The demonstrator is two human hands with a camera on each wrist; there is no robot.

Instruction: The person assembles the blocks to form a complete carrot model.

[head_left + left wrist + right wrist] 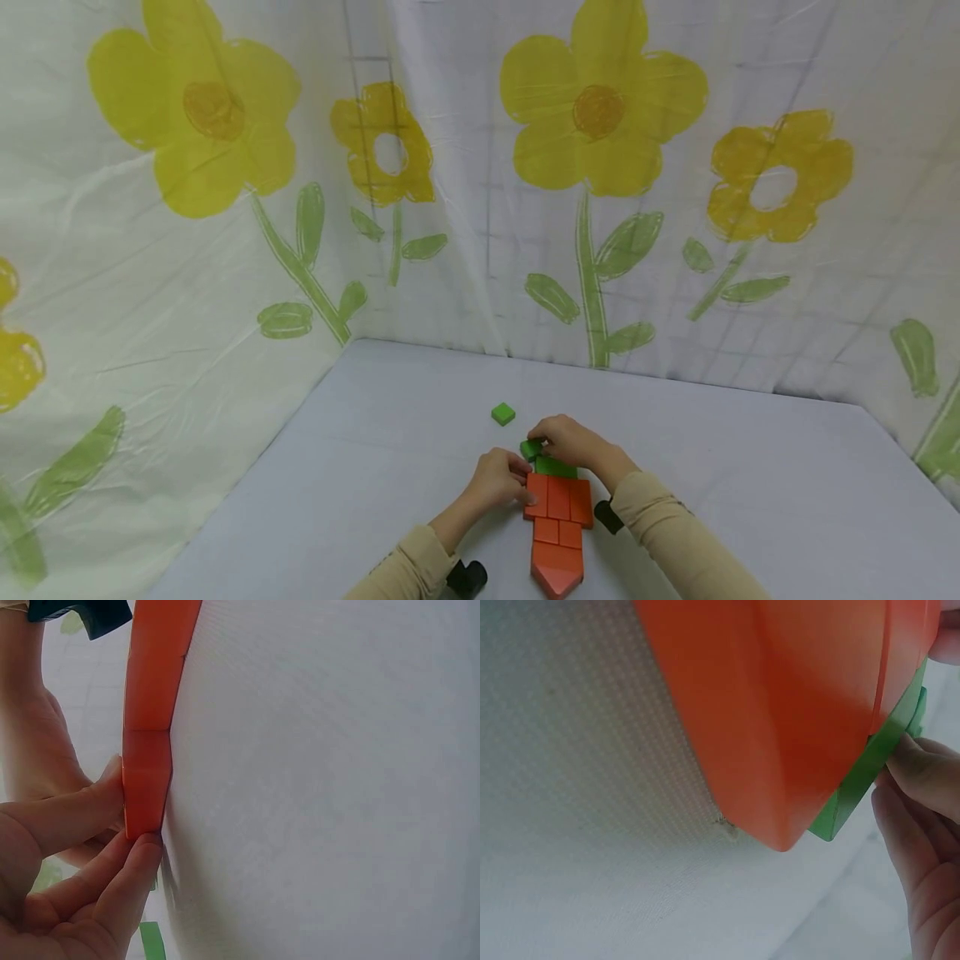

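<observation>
Orange blocks [558, 498] lie flat and close together, forming a wide part and a narrower part with a pointed orange block [557, 569] at the near end. My left hand [497, 482] pinches the far left corner of the wide part, thumb on top; the left wrist view shows its fingertips against the end of an orange block [146, 784]. A flat green block [556, 467] touches the far edge of the orange ones. Just beyond it, my right hand [568, 440] holds a small green block [531, 450] between thumb and fingers, which partly hide it.
Another small green block [503, 413] lies on the white tabletop [375, 433], farther back and left of the hands. A white curtain with yellow flowers [465, 250] hangs along the back and left edges. Dark wrist cameras [467, 578] are strapped below both hands.
</observation>
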